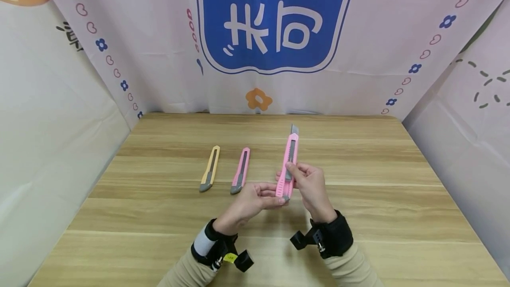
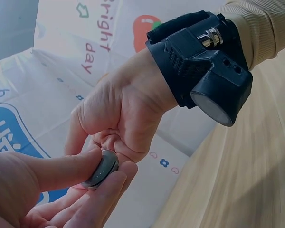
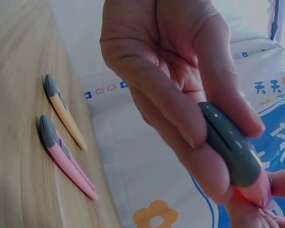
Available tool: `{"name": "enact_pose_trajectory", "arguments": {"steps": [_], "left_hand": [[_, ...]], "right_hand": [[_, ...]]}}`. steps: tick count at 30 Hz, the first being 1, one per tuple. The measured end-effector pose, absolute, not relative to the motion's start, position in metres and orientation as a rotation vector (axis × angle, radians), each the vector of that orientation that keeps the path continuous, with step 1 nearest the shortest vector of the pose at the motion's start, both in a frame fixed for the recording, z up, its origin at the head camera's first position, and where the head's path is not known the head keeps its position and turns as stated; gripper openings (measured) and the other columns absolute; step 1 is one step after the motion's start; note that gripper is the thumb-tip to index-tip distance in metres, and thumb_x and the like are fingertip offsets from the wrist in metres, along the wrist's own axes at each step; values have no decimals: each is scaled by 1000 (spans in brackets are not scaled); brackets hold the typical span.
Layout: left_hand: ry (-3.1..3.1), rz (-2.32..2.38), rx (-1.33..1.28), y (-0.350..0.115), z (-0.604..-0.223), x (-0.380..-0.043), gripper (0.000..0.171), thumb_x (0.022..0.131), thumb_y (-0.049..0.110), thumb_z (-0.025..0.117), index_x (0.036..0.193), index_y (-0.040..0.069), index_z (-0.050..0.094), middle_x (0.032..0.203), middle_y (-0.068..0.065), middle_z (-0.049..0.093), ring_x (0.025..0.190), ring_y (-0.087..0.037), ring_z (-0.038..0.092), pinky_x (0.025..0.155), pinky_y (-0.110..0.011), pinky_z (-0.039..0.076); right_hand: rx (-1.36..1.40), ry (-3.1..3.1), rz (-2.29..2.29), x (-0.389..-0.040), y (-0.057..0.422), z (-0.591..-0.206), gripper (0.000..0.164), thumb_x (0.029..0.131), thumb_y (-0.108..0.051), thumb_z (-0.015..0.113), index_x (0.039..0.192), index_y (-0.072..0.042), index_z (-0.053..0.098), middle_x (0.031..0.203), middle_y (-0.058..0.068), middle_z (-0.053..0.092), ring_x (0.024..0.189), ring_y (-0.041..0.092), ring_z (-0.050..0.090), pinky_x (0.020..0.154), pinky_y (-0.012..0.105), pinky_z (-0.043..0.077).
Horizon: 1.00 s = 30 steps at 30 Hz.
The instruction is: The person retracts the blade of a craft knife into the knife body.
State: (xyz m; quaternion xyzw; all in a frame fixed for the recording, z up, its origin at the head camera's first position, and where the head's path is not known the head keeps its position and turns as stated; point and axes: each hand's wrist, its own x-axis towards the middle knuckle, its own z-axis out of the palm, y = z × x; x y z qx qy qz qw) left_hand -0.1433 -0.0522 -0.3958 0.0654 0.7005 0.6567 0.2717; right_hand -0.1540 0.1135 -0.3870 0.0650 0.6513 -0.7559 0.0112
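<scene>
Upright in front of me is a pink box cutter (image 1: pixel 286 158) with its blade (image 1: pixel 294 129) sticking out at the top. My left hand (image 1: pixel 253 199) pinches its bottom end between thumb and fingers; the right wrist view shows them about the grey end cap (image 3: pixel 232 147). My right hand (image 1: pixel 314 187) grips the lower body, the thumb on the grey slider along the front. Left of the hands, a second pink box cutter (image 1: pixel 241 169) and a yellow box cutter (image 1: pixel 209 169) lie side by side on the table, grey ends nearest me.
The wooden table (image 1: pixel 131 216) reaches back to a printed cloth (image 1: pixel 167 83) hanging behind it. White cloths hang along both sides. Each wrist wears a black strap with a camera (image 1: pixel 244 260).
</scene>
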Motion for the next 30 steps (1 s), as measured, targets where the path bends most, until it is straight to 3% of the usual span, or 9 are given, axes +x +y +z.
{"name": "enact_pose_trajectory", "arguments": {"steps": [10, 19, 26, 30], "left_hand": [[1848, 1796, 202, -51, -397, -144, 34, 87, 4, 67, 119, -7, 61, 108, -22, 72, 91, -16, 74, 91, -34, 60], [1814, 1812, 218, -52, -397, -144, 34, 88, 1, 65, 120, -8, 60, 110, -23, 71, 91, -15, 74, 96, -43, 57], [1804, 1821, 212, -52, -398, -145, 34, 88, 1, 65, 120, -7, 60, 110, -22, 71, 98, -24, 73, 96, -43, 56], [1798, 1834, 183, -50, -399, -145, 34, 88, 3, 66, 120, -7, 61, 109, -19, 72, 92, -16, 74, 94, -37, 59]], "right_hand": [[144, 2010, -2375, -153, 114, -388, 31, 95, -4, 56, 116, 20, 58, 72, -4, 76, 71, 8, 74, 66, 21, 61], [125, 2008, -2359, -153, 116, -387, 30, 95, -2, 56, 116, 19, 58, 84, 9, 78, 73, 8, 74, 67, 21, 62], [127, 2001, -2331, -153, 117, -388, 31, 94, -2, 57, 118, 18, 57, 97, 24, 74, 76, 8, 74, 70, 21, 61], [122, 2008, -2331, -155, 118, -388, 32, 94, -4, 57, 118, 17, 57, 93, 17, 76, 76, 8, 74, 70, 21, 61]]}}
